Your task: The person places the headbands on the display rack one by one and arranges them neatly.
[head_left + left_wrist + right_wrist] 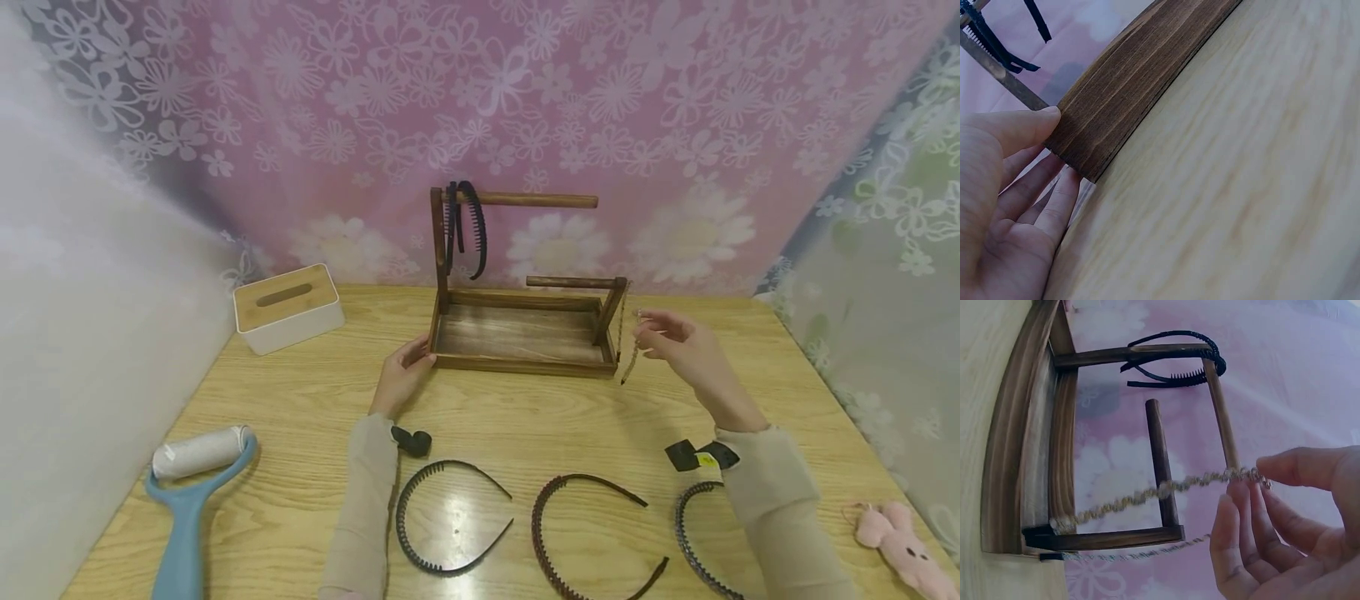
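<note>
A brown wooden stand (525, 365) with a tray base and two horizontal bars stands at the back of the table. My left hand (402, 377) grips its front left corner, with the thumb on the edge and fingers beside the end in the left wrist view. To the right of the stand, my right hand (686, 350) pinches a sparkly beaded headband (1129, 499) at its curve between thumb and fingers. The headband's dark tips point down past the stand's shorter post. Two black toothed headbands (474, 229) hang at the left end of the upper bar.
In front lie a black headband (402, 521), a brown headband (537, 533) and a dark grey headband (682, 533), partly behind the right sleeve. A tissue box (292, 329) and a blue-handled lint roller (183, 508) are at left, a pink plush toy (903, 550) at right.
</note>
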A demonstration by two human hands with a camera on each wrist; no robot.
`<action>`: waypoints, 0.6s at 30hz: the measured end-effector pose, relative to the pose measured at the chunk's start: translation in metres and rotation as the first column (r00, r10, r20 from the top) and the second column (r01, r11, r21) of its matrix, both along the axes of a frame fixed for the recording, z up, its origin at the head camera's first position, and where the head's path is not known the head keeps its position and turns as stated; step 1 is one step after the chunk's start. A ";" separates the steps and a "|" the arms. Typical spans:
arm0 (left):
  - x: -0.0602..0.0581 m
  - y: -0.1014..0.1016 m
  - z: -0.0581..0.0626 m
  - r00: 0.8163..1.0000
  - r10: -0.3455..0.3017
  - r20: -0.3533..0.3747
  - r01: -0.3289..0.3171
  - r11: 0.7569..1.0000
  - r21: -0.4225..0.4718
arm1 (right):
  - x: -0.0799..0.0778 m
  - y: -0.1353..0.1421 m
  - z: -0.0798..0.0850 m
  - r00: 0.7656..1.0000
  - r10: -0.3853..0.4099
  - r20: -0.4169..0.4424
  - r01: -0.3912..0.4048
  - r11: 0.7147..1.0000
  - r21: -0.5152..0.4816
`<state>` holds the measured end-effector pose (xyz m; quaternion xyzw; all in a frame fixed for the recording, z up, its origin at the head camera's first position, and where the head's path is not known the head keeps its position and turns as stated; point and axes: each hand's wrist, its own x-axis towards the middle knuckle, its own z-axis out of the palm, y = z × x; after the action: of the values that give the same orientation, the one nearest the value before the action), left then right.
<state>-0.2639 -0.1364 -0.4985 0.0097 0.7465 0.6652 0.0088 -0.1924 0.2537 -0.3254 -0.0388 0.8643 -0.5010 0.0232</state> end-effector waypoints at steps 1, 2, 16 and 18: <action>0.000 0.000 0.000 1.000 0.002 0.006 -0.002 1.000 0.002 | -0.001 0.001 0.001 1.000 -0.016 -0.005 0.016 1.000 -0.003; 0.001 0.000 0.001 1.000 -0.001 0.009 0.001 1.000 0.008 | -0.003 0.001 0.002 0.999 -0.030 -0.013 0.030 1.000 -0.008; 0.002 0.000 0.003 1.000 -0.006 -0.009 0.007 0.999 0.040 | -0.047 -0.013 0.027 0.989 -0.114 -0.093 0.107 0.991 -0.077; 0.002 0.000 0.003 1.000 -0.009 -0.008 0.009 0.999 0.035 | -0.053 -0.018 0.032 0.990 -0.114 -0.084 0.106 0.990 -0.089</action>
<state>-0.2617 -0.1363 -0.4955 0.0156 0.7346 0.6783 0.0087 -0.2456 0.2357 -0.2937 -0.0142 0.8434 -0.5353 -0.0444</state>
